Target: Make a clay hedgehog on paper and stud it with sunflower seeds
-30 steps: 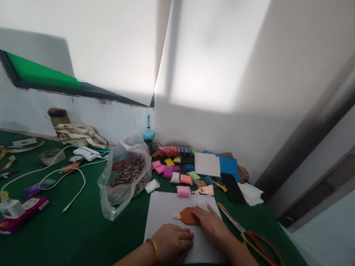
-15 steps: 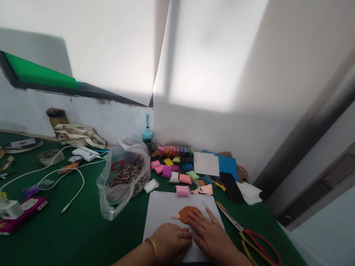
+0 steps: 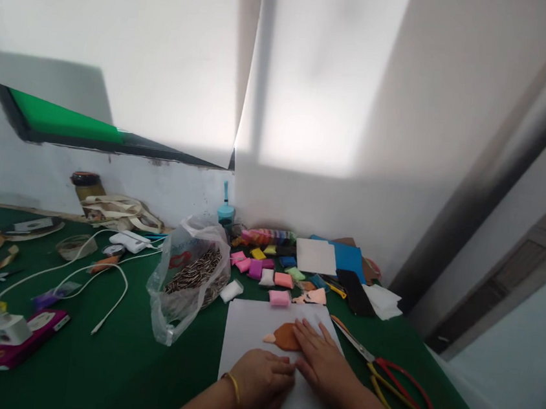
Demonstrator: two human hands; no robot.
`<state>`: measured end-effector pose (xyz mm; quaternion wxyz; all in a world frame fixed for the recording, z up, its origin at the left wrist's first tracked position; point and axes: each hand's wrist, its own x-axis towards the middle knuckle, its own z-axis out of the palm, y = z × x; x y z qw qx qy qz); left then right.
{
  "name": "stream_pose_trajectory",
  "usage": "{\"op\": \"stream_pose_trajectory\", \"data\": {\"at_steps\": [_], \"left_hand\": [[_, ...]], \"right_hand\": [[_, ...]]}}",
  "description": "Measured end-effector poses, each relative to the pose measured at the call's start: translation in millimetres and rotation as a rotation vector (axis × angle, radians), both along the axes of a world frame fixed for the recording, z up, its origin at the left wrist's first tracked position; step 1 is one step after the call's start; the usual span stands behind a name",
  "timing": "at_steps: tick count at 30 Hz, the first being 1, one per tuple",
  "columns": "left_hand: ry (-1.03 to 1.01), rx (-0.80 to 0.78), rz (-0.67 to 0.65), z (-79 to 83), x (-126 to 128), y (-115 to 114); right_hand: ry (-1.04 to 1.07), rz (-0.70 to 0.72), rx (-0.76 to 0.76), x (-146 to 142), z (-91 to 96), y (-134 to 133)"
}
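head cam: brown pc [image 3: 284, 336] on white sheet [image 3: 245, 322], right hand [image 3: 325, 364] laid over its right end
brown pc is flat, nr mid-sheet, long axis approx left-right, w/ small pale pink bit [image 3: 269, 339] against its left end; right end runs under the right hand's fingers, so full outline can't be told. right hand is the nearer one, spread flat, fingers almost straight & a bit apart, not gripping. left hand [image 3: 262, 379] rests on the sheet closer to the wearer, fingers curled & held together, can't tell if anything's in it; from there the pc lies just beyond & slightly right, bare sheet btwn. scissors [image 3: 360, 349] on green counter [image 3: 128, 371] to the right, pink packet [image 3: 279, 297] at sheet's far edge
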<state>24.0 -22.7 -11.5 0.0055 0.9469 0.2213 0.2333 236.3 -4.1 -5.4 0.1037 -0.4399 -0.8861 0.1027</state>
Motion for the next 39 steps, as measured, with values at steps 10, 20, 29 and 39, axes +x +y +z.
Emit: {"op": "stream_pose_trajectory", "data": {"at_steps": [10, 20, 29, 39], "left_hand": [[-0.139, -0.025, 0.338, 9.7, -8, 2], [-0.195, -0.426, 0.594, 16.1, -22, 26], [-0.267, -0.536, 0.814, 11.5, -28, 73], [-0.243, -0.517, 0.774, -2.5, -30, 75]], "right_hand": [[0.060, 0.155, 0.040, -20, 3.2, -3], [0.112, -0.039, 0.213, -14, 9.1, 27], [-0.075, -0.503, 0.175, -33, 58.6, 225], [0.046, -0.561, 0.211, -61, 53.8, 258]]}}
